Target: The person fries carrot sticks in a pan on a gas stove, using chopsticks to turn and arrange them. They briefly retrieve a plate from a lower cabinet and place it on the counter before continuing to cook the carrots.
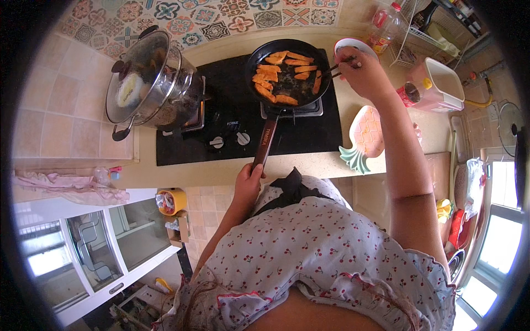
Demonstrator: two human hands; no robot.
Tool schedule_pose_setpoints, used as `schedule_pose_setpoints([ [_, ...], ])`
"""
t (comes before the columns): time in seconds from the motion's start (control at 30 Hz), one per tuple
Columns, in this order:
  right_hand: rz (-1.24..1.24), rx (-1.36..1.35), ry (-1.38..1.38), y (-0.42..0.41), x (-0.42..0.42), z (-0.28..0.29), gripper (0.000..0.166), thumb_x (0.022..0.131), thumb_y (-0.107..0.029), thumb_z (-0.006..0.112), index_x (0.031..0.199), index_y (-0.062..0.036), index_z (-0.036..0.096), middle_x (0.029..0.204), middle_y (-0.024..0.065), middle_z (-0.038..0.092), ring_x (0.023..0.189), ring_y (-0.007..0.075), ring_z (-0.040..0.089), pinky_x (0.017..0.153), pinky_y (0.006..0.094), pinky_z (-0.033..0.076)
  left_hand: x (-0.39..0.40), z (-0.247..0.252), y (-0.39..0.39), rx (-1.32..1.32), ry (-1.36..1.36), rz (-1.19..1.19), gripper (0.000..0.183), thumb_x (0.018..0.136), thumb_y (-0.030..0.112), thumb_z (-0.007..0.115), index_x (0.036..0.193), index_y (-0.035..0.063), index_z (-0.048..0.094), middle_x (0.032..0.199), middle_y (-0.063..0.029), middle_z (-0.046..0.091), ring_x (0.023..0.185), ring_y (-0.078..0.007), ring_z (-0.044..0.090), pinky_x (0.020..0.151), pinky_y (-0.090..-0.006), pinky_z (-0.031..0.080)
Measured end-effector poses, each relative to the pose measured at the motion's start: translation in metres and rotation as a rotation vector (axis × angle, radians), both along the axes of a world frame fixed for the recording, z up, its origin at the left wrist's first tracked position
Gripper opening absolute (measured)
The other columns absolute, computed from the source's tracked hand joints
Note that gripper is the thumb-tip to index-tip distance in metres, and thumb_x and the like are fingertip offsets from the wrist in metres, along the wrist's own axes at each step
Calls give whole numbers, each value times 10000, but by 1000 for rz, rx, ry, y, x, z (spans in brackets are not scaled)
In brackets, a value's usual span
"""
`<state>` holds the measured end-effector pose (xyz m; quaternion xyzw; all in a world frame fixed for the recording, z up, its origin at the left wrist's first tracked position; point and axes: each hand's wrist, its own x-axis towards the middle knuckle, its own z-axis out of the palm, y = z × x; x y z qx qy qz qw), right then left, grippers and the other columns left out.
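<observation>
A black frying pan [285, 85] sits over the right burner of the black gas hob, with several browned strips of food [267, 75] spread in it. My left hand [248, 182] grips the end of the pan's brown handle [266, 138]. Above the counter right of the pan, my right hand [360, 72] holds dark chopsticks [333, 71], whose tips reach into the pan by the rightmost strip. Partly behind that hand is a white bowl with a red rim [345, 42]. A pineapple-shaped dish [366, 132] lies on the counter, left of my right forearm.
A large steamer pot with a glass lid [138, 85] stands over the left burner. At the right are an oil bottle [385, 27], a wire rack [426, 37], a pink-white bin [439, 82] and a cutting board [439, 169]. A cloth [70, 186] lies at the left.
</observation>
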<state>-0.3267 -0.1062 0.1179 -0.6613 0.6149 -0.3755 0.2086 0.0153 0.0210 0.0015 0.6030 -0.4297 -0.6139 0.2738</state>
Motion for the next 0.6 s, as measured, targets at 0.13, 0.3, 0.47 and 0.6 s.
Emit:
schedule_pose_setpoints([
  [0.13, 0, 23, 9, -13, -6, -19, 131, 803, -149, 544, 875, -43, 573, 700, 119, 587, 693, 215, 605, 658, 326, 467, 0, 0, -1, 0, 17, -6, 241, 893, 279, 505, 923, 41, 523, 694, -16, 527, 480, -70, 403, 434, -220, 335],
  [0.3, -38, 53, -311, -8, 2, -22, 143, 826, -150, 542, 875, -16, 558, 695, 94, 586, 639, 180, 614, 568, 288, 485, 3, -5, 1, 5, 23, 6, 248, 894, 281, 504, 934, 37, 523, 696, -18, 531, 472, -70, 401, 429, -220, 334],
  [0.47, -72, 120, -538, -17, -12, -26, 184, 849, -187, 534, 848, -4, 553, 712, 69, 591, 587, 162, 618, 490, 246, 502, 1, -4, 0, -6, 11, 4, 253, 894, 283, 502, 943, 36, 523, 702, -19, 534, 467, -69, 399, 427, -219, 337],
  [0.6, -166, 264, -695, -26, -25, -20, 190, 851, -194, 509, 860, -9, 551, 725, 96, 609, 572, 173, 623, 500, 269, 517, -2, 4, 1, -6, 15, 27, 271, 896, 283, 500, 921, 17, 546, 687, 1, 525, 500, -55, 400, 456, -217, 332],
])
